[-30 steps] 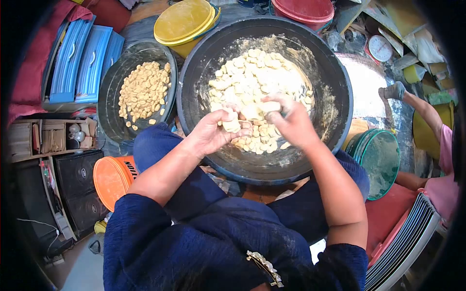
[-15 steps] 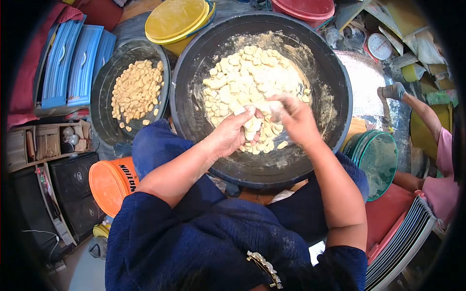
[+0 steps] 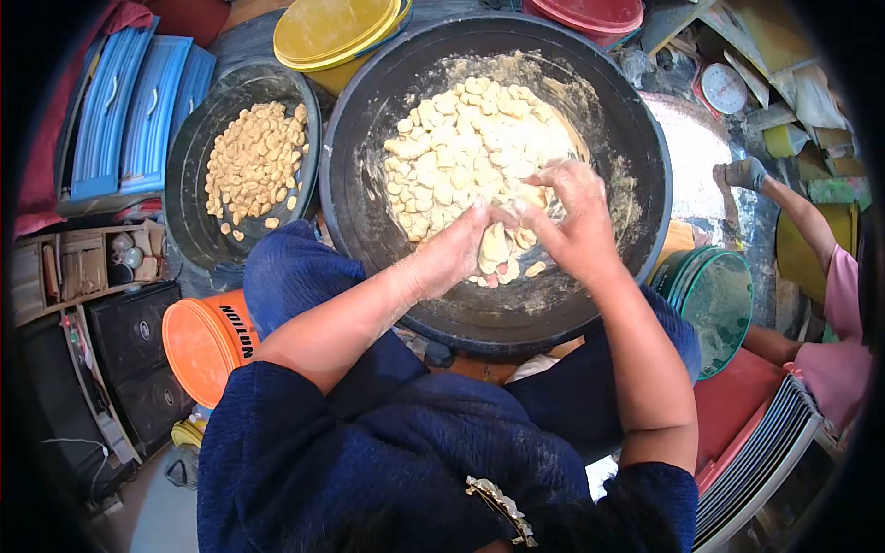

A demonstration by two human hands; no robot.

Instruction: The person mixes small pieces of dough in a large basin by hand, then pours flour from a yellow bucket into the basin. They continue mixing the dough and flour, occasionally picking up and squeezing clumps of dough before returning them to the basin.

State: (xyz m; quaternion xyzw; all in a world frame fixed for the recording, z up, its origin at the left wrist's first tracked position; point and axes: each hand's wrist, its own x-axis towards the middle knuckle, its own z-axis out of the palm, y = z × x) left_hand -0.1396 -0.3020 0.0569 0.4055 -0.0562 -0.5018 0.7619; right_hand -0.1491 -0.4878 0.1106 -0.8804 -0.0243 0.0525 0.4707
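A large round black basin [image 3: 654, 175] stands before me, with a heap of pale, floury dough pieces [image 3: 461, 138] in it. My left hand [image 3: 454, 247] is closed around a lump of dough [image 3: 495, 247] low over the near side of the heap. Fingertips show below the lump. Just to the right, my right hand [image 3: 576, 217] is over the heap with thumb and fingers apart, its thumb close to the lump. Flour dusts both hands.
A smaller dark basin [image 3: 309, 157] at left holds browner dough pieces [image 3: 253, 161]. Around me stand an orange bucket [image 3: 198, 350], a yellow-lidded bucket [image 3: 336, 32] and a green-rimmed bucket [image 3: 719, 313]. At right, a co-worker's gloved hand [image 3: 745, 173] rests by a dial scale [image 3: 724, 88].
My right hand has come away from the lump, and its fingers have spread. My left hand has turned slightly, showing more of the dough. The view has shifted a little.
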